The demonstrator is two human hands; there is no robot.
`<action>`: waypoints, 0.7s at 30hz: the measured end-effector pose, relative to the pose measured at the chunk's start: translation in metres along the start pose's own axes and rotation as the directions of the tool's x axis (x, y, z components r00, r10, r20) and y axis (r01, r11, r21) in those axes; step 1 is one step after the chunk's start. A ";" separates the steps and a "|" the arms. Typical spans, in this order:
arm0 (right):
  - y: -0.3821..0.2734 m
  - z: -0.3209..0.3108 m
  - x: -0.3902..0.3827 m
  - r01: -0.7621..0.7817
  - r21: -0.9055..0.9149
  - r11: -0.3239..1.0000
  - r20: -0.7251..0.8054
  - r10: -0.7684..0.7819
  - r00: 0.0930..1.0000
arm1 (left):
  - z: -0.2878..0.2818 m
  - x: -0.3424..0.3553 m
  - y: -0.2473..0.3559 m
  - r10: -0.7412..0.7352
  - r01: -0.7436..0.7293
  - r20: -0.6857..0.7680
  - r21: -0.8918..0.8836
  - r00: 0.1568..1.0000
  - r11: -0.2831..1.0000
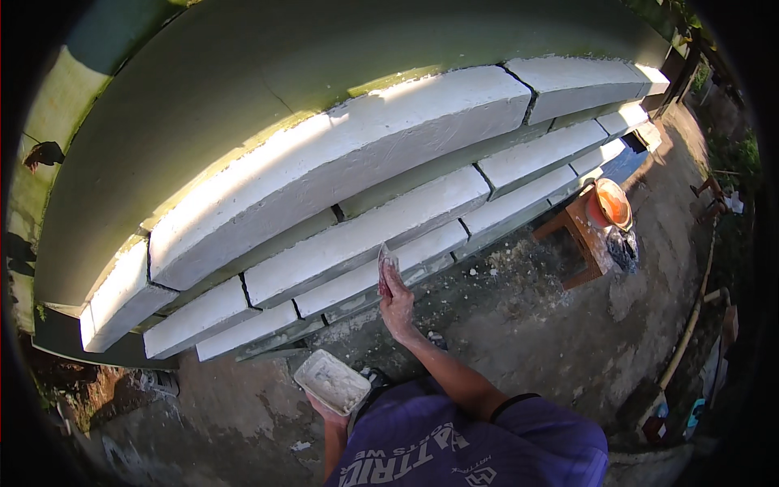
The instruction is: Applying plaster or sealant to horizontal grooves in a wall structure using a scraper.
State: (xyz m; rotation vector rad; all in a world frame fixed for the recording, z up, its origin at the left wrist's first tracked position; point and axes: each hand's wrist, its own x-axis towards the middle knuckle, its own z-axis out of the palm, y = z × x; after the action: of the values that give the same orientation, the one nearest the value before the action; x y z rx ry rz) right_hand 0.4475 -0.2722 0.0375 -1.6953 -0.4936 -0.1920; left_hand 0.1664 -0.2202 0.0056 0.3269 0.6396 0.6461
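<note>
In my right hand point(397, 307) is a putty knife point(387, 255), its pale-smeared blade pointing up toward the white stepped blocks. The fingers are closed round it, and the handle is mostly hidden. The blade overlaps the edge of the middle white block row point(365, 241); whether it touches, I cannot tell. Low and to the left, my left hand point(329, 410) supports a shallow white rectangular tray point(304, 376) from beneath. White paste point(334, 381) coats the inside of the tray. Most of the left fingers are hidden under it.
A curved upper white ledge point(341, 154) runs along the green wall point(243, 49), with dark gaps between blocks. On the right, an orange bucket point(608, 204) stands on a brown stool point(578, 243) beside a plastic bag point(623, 250). Pale crumbs litter the concrete floor point(503, 325).
</note>
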 end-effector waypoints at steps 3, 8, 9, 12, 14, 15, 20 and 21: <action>0.013 -0.012 -0.024 0.045 0.053 0.998 0.185 -0.055 0.981 | -0.005 0.004 0.002 -0.011 0.011 -0.020 0.014 1.000 1.000; 0.042 -0.077 0.017 0.030 -0.100 0.995 -0.076 -0.038 0.996 | -0.001 0.006 0.007 -0.007 0.008 -0.034 0.030 0.999 1.000; 0.041 -0.089 0.033 0.034 -0.139 0.990 -0.109 -0.049 0.993 | 0.000 0.005 0.008 -0.010 0.012 -0.051 0.031 0.999 0.999; 0.037 -0.113 0.058 -0.033 -0.118 0.993 -0.099 0.021 0.995 | 0.000 0.005 0.010 -0.026 0.027 -0.063 0.012 0.998 1.000; 0.034 -0.116 0.068 -0.021 -0.171 0.985 -0.134 -0.002 0.991 | 0.000 0.003 0.011 -0.042 0.043 -0.057 0.012 0.998 0.999; 0.032 -0.116 0.070 -0.023 -0.175 0.984 -0.133 0.000 0.991 | 0.000 0.001 0.012 -0.054 0.055 -0.047 0.014 0.997 0.998; 0.025 -0.105 0.080 0.114 -0.190 0.975 -0.215 -0.155 0.964 | -0.004 -0.002 0.013 -0.035 0.036 -0.034 0.025 0.999 0.999; 0.024 -0.103 0.083 0.116 -0.189 0.975 -0.213 -0.156 0.964 | -0.001 -0.003 0.014 -0.032 0.034 -0.031 0.047 0.999 0.998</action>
State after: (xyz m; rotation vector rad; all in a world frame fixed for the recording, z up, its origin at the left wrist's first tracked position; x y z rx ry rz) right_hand 0.5472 -0.3573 0.0689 -1.7837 -0.4322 -0.5379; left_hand 0.1577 -0.2113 0.0121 0.3509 0.6890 0.6056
